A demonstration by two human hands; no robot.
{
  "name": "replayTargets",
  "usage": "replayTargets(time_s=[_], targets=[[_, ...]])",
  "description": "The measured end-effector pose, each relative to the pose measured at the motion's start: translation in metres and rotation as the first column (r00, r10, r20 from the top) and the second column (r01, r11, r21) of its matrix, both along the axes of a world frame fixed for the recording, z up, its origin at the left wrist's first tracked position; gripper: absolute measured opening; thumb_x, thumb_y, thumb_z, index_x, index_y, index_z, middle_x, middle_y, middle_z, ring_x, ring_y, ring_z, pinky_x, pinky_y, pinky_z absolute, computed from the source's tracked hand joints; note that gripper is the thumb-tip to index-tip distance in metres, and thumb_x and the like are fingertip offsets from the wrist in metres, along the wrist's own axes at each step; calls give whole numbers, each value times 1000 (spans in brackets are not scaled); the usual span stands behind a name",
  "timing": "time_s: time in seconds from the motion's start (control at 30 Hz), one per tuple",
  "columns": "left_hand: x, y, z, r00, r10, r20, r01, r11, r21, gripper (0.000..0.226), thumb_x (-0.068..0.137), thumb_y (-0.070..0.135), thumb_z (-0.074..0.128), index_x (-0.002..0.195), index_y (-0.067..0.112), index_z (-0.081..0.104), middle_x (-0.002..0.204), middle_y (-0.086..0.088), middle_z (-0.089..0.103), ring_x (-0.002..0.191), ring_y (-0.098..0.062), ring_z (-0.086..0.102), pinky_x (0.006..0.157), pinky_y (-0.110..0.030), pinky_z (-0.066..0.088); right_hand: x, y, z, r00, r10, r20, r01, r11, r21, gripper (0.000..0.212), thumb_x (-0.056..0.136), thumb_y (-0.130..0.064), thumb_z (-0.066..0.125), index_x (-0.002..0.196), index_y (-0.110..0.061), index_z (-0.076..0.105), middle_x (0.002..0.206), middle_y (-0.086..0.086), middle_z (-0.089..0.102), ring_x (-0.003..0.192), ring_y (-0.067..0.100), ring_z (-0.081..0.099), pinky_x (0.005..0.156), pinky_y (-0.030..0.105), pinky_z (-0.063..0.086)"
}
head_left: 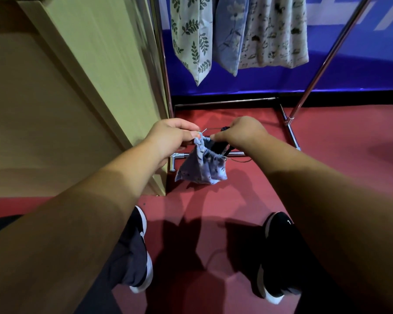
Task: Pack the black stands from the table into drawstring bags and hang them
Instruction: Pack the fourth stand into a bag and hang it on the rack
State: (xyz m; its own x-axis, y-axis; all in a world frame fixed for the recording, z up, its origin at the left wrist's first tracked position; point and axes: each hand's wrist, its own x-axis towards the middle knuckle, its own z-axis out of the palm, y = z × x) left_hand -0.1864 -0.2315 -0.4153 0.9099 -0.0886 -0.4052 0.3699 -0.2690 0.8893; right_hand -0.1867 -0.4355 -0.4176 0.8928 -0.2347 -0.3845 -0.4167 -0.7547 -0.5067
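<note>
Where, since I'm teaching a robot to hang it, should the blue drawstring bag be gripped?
Probably at the gathered neck of the blue drawstring bag, from above: the fabric bunches narrow there while the full body sags below. The left hand and right hand pinch it there.

Desk (55, 91) panel blocks the left side. Rack poles (162, 55) and hanging bags (236, 32) obstruct ahead; open red floor (338, 137) lies right.
</note>
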Motion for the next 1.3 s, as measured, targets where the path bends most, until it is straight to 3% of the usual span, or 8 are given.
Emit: replayTargets(time_s=[0.17,0.37,0.63,0.83,1.0,1.17,1.3], targets=[[0,2,-2,992,-25,-121,14,996,-83,18,96,3,72,100,18,80,97,-6,81,87,-16,75,98,-38,58,-1,1,-4,1000,-8,3,8,1000,25,54,71,-61,89,65,-16,59,64,2,59,59,22,55,52,30,34],[-5,0,1,987,-55,-151,43,996,-82,14,90,7,78,99,17,81,95,-8,82,81,-14,78,87,-30,59,-1,2,-1,1000,-5,-9,5,1000,22,54,68,-63,90,64,-16,64,63,1,62,59,21,58,52,29,35],[-8,-1,2,979,-46,-199,26,995,-101,12,92,8,75,94,19,81,87,-1,82,74,-10,77,95,-33,57,-4,4,0,1000,-11,-1,11,1000,23,54,71,-60,90,63,-16,61,61,1,61,58,23,56,52,29,35],[-8,-2,1,976,-42,-212,25,996,-81,11,92,10,75,90,20,80,85,3,80,74,-10,77,90,-33,57,-4,6,0,1000,-15,0,15,999,30,54,70,-62,90,65,-16,62,63,1,62,58,22,57,51,29,35],[-6,-3,-3,961,-9,-278,-10,998,-67,15,90,15,77,104,20,71,88,1,79,75,-11,75,87,-33,59,-5,8,1,1000,-15,9,14,999,43,51,72,-59,90,68,-16,64,67,2,65,58,20,57,52,28,35],[-5,-2,-6,932,-45,-361,33,999,-39,7,93,15,72,95,21,70,88,6,76,79,-11,74,94,-37,57,-6,8,2,1000,-6,14,6,1000,26,51,74,-58,89,66,-15,62,65,1,63,57,20,57,51,29,33],[-7,-2,-9,930,-48,-363,47,999,-11,8,94,14,68,96,21,70,83,7,75,70,-9,74,98,-38,55,-7,9,4,1000,-1,24,0,1000,28,50,75,-57,89,66,-15,63,64,1,61,56,20,56,51,29,33]])
